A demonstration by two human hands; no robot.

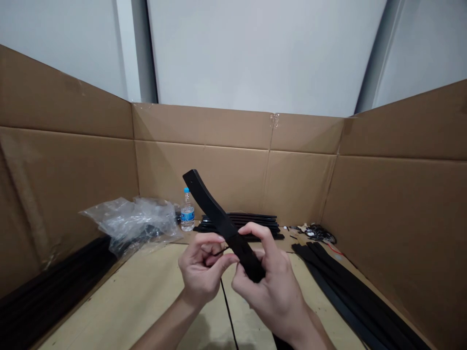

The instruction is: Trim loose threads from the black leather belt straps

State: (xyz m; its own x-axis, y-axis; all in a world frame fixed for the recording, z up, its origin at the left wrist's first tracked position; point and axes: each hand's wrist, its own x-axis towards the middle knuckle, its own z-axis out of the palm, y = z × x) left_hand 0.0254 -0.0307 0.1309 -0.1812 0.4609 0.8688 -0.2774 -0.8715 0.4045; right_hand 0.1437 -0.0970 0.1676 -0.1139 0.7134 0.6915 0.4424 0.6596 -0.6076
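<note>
Held up in front of me is a flat black strip (210, 203), slightly curved, with a small hole near its upper end. Its lower part looks covered by a duller black sleeve (246, 255). My right hand (279, 279) is closed around this lower part, thumb and index finger on either side. Close against the strip's left edge, my left hand (200, 272) pinches a thin black cord (228, 311). The cord hangs from there to the bottom of the view. Exactly where it meets the sleeve is hidden by my fingers.
Cardboard walls (204, 165) enclose the pale table (146, 291). Black strips (343, 277) lie right, a dark pile (65, 277) left. At the back are a plastic bag (142, 221), a water bottle (187, 214), stacked black bars (255, 221) and tangled cords (319, 233).
</note>
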